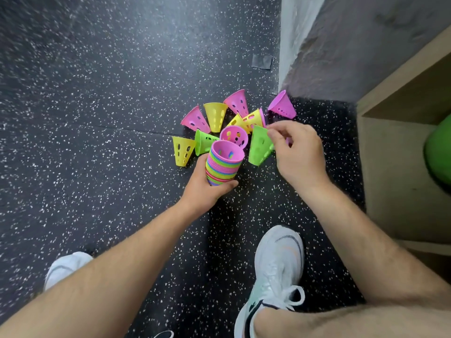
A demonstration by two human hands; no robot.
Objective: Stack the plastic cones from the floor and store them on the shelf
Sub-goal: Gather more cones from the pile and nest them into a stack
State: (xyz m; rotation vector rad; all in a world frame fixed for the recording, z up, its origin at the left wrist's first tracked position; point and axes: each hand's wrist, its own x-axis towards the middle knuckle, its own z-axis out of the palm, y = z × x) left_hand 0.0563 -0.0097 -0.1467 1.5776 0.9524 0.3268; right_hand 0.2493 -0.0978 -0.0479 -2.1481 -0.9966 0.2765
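Note:
My left hand point(206, 189) grips a tall nested stack of cones point(223, 164) in pink, yellow, green and blue, its open pink mouth facing up. My right hand point(296, 152) pinches a green cone point(260, 146) by its narrow end, just right of the stack's mouth. Several loose perforated cones lie on the dark speckled floor beyond: a yellow cone point(181, 151) at the left, a pink cone point(195, 119), a yellow cone point(216, 115), a pink cone point(236, 102), a purple cone point(283, 104) by the wall, and a pink cone point(234, 135) with its mouth toward me.
A light wooden shelf unit point(395, 172) stands at the right, with a green object point(438, 154) inside one compartment. A grey wall point(341, 45) rises behind the cones. My white shoes point(278, 272) rest on the floor below my arms.

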